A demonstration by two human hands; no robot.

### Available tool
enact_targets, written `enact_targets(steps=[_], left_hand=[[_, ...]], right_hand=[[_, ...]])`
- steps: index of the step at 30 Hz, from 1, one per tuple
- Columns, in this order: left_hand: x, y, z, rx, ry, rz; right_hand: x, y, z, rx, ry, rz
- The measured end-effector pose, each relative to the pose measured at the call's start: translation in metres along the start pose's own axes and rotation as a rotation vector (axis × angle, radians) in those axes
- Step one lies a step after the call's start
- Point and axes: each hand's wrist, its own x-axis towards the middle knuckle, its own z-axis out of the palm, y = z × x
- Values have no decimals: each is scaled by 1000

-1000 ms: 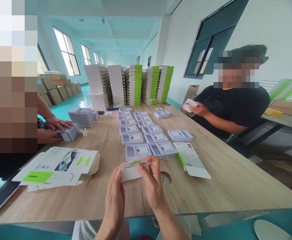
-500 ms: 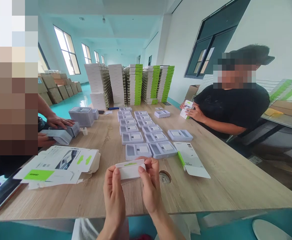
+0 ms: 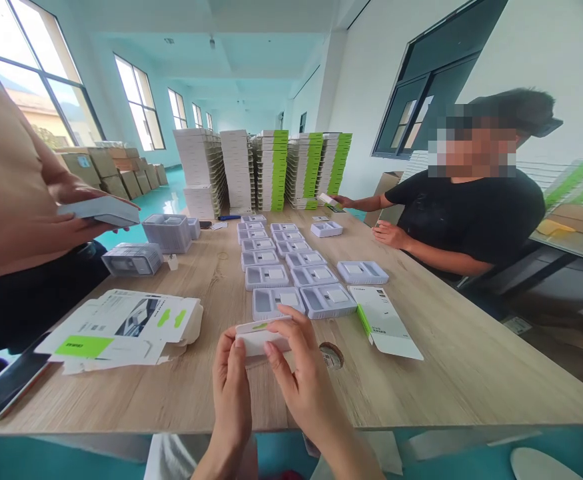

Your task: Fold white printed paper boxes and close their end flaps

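Observation:
Just above the near side of the table, a small white cardboard box (image 3: pixel 255 345) with a green-edged hanging slot on its top flap is held between both hands. My left hand (image 3: pixel 232 383) pinches its left end, thumb on the front. My right hand (image 3: pixel 298 367) grips the right end, with fingers over the top flap and the thumb against the front panel. The box's underside and back are hidden. Just beyond are two rows of white plastic trays (image 3: pixel 326 301), each holding a small white piece. To the right lies an open white and green box (image 3: pixel 388 323).
Flattened printed cartons (image 3: pixel 131 327) and a phone (image 3: pixel 11 383) lie at the left. Tall stacks of boxes (image 3: pixel 236 170) stand at the back. A co-worker at left holds trays (image 3: pixel 104 210); another at right reaches toward the stacks. A round hole (image 3: pixel 332 357) pierces the tabletop (image 3: pixel 421 393).
My right hand has shifted inward across the box, its fingers now over the top flap. The left co-worker has lifted trays off the table. The right co-worker has extended a box toward the stacks.

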Motion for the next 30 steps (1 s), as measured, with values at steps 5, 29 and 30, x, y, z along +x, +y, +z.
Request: enact_targets(steps=[5,29,30], left_hand=[[-3,1,3,-29,15,-6],[-11,-18,-24,221,-350,151],[-9,-20,-27,236,-372,149]], right_hand=[[-1,-1,2,-10,-52,18],[-10,3,-16,-150,-27,-48],[-10,2,-18,-141,-31,-42]])
